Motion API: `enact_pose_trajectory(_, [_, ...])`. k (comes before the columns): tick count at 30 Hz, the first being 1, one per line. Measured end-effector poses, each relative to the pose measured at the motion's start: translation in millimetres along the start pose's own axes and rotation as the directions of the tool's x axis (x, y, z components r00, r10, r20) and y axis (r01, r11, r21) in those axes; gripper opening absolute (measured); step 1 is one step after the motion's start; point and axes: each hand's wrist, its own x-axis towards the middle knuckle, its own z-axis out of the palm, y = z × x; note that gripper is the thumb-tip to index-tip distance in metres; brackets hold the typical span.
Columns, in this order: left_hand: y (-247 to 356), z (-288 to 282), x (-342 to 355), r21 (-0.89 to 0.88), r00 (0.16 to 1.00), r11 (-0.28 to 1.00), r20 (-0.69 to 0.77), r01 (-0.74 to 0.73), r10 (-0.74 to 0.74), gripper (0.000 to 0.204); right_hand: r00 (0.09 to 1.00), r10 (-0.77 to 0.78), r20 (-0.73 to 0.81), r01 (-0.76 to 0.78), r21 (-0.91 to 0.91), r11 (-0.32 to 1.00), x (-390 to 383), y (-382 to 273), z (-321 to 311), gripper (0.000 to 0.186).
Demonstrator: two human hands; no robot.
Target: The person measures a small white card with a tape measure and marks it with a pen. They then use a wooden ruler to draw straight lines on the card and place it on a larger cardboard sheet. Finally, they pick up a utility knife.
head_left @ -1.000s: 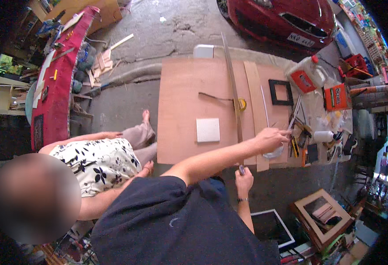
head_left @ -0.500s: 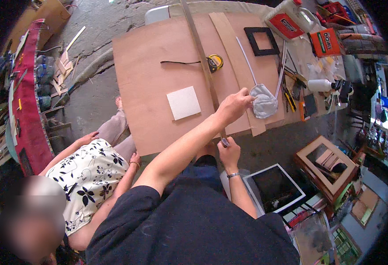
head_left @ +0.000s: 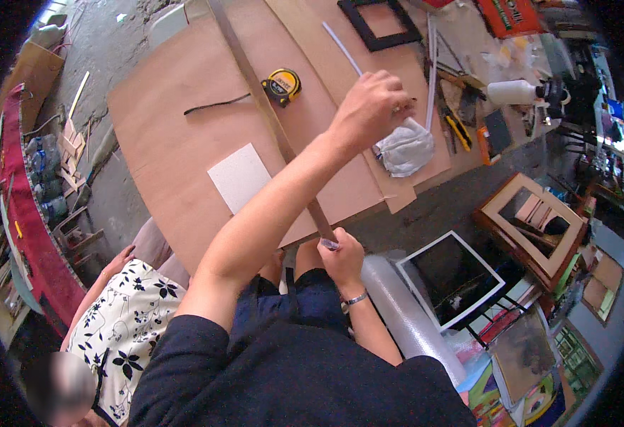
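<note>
My left hand (head_left: 372, 107) is closed just above a crumpled pale grey cloth (head_left: 404, 149), at its upper edge; what its fingers hold is partly hidden. My right hand (head_left: 342, 257) grips the near end of a long straight bar (head_left: 237, 53) at the board's front edge, with a small shiny piece by the thumb. The bar lies across a large tan board (head_left: 155, 114). A yellow-black tape measure (head_left: 281, 87) sits beside the bar with a black strap. A white square tile (head_left: 233, 171) lies partly behind my left forearm. A thin white strip (head_left: 340, 46) lies near the cloth.
A black frame (head_left: 415, 28), tools (head_left: 457, 128) and a white bottle (head_left: 511, 92) are at the right. Wooden (head_left: 500, 206) and white-edged (head_left: 429, 249) frames, plus bubble wrap (head_left: 404, 327), are below. Another person (head_left: 127, 334) sits at left, near a red-covered bench (head_left: 27, 235).
The view has tilted, with the board appearing closer and further left. My left hand has moved up from over the bar to the cloth. My right hand still grips the bar.
</note>
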Motion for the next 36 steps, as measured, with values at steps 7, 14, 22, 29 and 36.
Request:
enact_pose_trajectory(7, [9, -101, -150, -0.028, 0.796, 0.833, -0.280, 0.553, -0.537, 0.031, 0.993, -0.108, -0.057, 0.103, -0.081, 0.991, 14, 22, -20, 0.026])
enact_pose_trajectory(14, [18, -171, -218, 0.553, 0.619, 0.620, 0.221, 0.557, -0.754, 0.098, 0.989, -0.140, -0.046, 0.143, 0.074, 0.987, 0, 34, -9, 0.019])
enact_pose_trajectory(22, [23, -166, -233, 0.478, 0.626, 0.643, 0.221, 0.598, -0.748, 0.094, 0.996, -0.084, 0.028, 0.079, 0.140, 0.987, -43, 31, 8, 0.018])
enact_pose_trajectory(29, [20, -184, -244, 0.536, 0.666, 0.662, 0.227, 0.523, -0.710, 0.092, 0.988, -0.140, 0.060, 0.130, 0.145, 0.981, -55, 20, 31, 0.018])
enact_pose_trajectory(36, [21, -189, -256, 0.410, 0.707, 0.698, 0.160, 0.588, -0.689, 0.098, 0.977, -0.209, 0.048, 0.201, 0.131, 0.971, -65, 30, 52, 0.022])
